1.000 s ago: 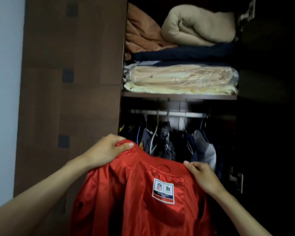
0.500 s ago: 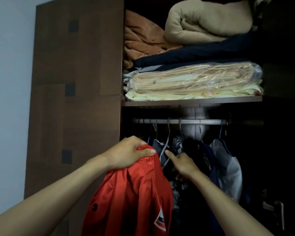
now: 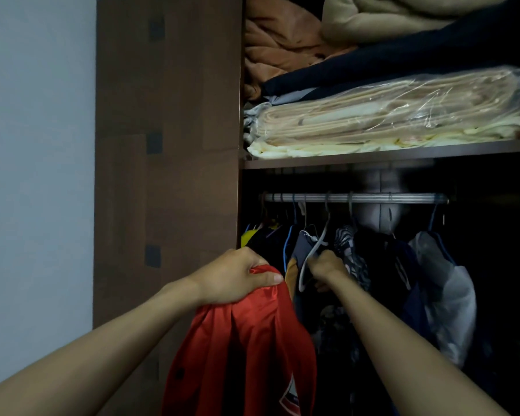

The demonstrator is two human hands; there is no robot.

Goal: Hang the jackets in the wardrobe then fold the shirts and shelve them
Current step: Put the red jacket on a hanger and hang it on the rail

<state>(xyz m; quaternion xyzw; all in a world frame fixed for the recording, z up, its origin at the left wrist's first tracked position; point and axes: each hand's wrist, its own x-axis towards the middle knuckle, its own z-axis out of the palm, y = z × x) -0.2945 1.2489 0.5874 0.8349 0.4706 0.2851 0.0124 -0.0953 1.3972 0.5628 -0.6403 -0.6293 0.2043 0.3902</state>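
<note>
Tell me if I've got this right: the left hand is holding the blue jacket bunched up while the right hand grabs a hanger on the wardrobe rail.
Not quite: the jacket is red, not blue, as the head view shows. The left hand does hold it bunched up, and the right hand grips a hanger hanging on the rail.

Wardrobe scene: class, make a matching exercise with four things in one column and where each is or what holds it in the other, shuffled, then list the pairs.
Things:
1. red jacket
2. grey hanger
3. plastic-wrapped bedding
4. metal rail

Places:
A. under the shelf
B. gripped by the right hand
C. on the shelf
D. bunched in the left hand

Pairs: 1-D, 2-B, 3-C, 4-A
</note>
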